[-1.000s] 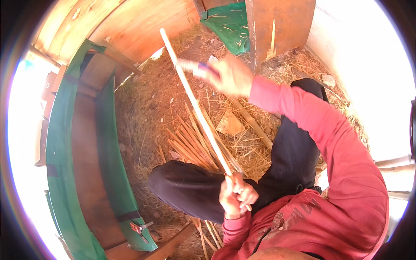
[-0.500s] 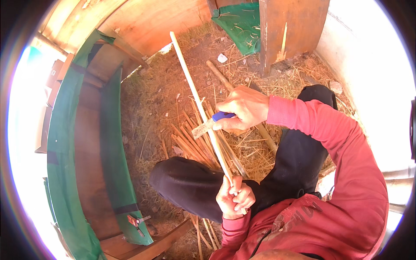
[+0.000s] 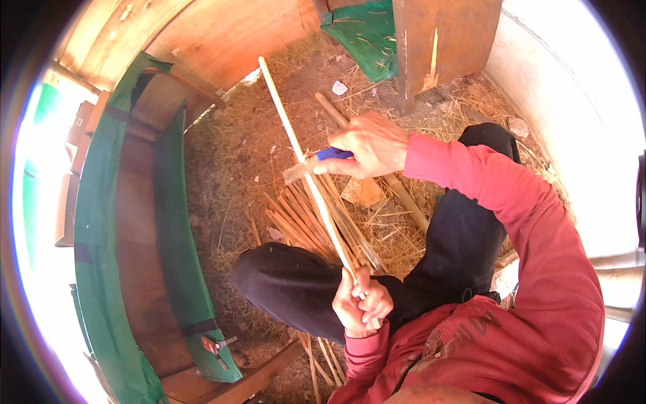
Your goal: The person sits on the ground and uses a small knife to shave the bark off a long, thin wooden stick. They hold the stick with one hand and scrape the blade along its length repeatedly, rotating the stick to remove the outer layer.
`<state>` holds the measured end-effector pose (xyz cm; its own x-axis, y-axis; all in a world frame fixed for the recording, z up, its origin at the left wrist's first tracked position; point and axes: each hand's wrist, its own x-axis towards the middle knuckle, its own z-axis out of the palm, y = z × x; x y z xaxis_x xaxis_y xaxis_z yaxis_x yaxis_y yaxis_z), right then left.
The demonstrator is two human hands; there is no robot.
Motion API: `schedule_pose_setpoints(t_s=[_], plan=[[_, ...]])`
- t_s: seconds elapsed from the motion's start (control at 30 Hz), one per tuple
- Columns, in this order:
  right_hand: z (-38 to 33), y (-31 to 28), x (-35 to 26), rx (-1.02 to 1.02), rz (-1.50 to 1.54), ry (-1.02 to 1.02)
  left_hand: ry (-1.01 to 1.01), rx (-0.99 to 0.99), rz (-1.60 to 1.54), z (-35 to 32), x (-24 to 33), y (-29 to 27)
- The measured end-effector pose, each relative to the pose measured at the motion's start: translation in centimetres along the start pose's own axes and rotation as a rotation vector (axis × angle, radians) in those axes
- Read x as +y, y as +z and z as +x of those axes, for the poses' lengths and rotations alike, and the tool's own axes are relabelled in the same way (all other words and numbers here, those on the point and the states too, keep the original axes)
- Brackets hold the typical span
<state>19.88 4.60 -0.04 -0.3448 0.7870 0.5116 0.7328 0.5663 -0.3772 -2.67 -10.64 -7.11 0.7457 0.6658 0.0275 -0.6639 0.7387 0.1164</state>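
Observation:
My left hand (image 3: pixel 363 301) is closed around the lower end of a long pale wooden stick (image 3: pixel 286 124), which slants up and to the left away from my lap. Higher along the stick, my right hand (image 3: pixel 370 146) grips the blue handle of a knife (image 3: pixel 332 154). Its broad, dull blade (image 3: pixel 295 173) lies across the stick, touching it. Under the stick, a bundle of split wooden strips (image 3: pixel 303 212) rests on the ground beyond my bent leg.
A thicker round pole (image 3: pixel 404 202) lies beside the strips, near a flat piece of wood (image 3: pixel 363 192). To the left stands a green-edged wooden trough (image 3: pixel 138 202), with a red-and-metal tool (image 3: pixel 214 344) at its near end. A wooden panel (image 3: pixel 437 47) stands at the far right.
My right hand has slid the knife up along the stick, away from my left hand. The left hand keeps its hold in nearly the same place.

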Motion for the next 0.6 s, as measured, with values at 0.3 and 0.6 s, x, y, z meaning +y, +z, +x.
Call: schedule_pose_setpoints(t_s=[0.3, 0.6], plan=[[4.3, -1.3, 5.3, 0.138, -0.264, 0.427, -0.087, 0.015, -0.117, -0.4, -1.0, 0.5], [3.8, -9.6, 18.0, 0.457, -0.304, 0.868, -0.122, 0.164, -0.167, -6.1, -2.0, -2.1]])
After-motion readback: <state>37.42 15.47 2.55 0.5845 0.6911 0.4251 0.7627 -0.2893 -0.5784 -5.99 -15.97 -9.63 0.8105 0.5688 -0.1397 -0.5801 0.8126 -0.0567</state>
